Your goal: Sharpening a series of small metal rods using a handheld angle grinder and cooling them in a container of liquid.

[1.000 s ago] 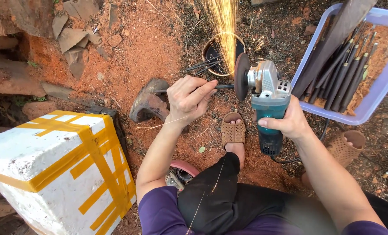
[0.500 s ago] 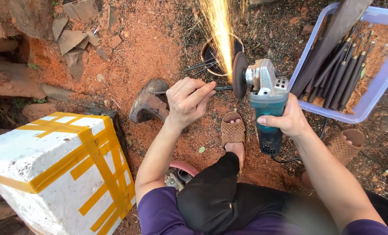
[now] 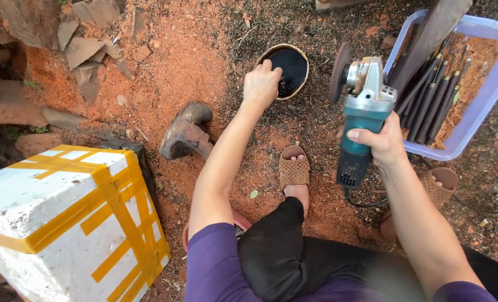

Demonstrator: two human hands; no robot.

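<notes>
left hand [image 3: 261, 84] dips in bowl [image 3: 300, 57]; right hand [image 3: 378, 142] grips grinder [image 3: 362, 114].

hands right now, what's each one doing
Left hand: fingers closed, dipped over the bowl of dark liquid; anything held is hidden.
Right hand: closed around the angle grinder.

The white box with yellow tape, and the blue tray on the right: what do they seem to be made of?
The white box looks like expanded foam: matte, slightly grainy, with scuffed, dirty edges. Glossy yellow tape crosses it in strips. The blue tray looks like thin moulded plastic: a smooth, slightly translucent rim with rounded corners. The dark rods in it look like metal, though that is less certain.
</notes>
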